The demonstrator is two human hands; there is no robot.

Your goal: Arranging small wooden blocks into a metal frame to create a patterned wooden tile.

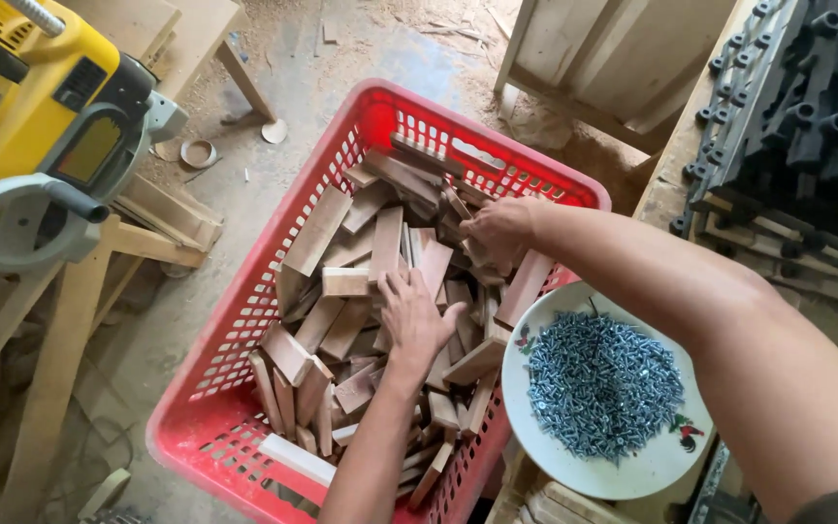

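A red plastic crate full of short wooden blocks stands on the dusty floor below me. My left hand lies palm down on the pile in the middle of the crate, fingers spread over the blocks. My right hand reaches in from the right, fingers curled around blocks near the crate's far right side. Whether it has lifted one I cannot tell.
A white plate heaped with small grey screws rests at the crate's right edge. A yellow and grey power saw sits on a wooden stand at left. Dark ridged parts are stacked at upper right. Wooden panels lean behind.
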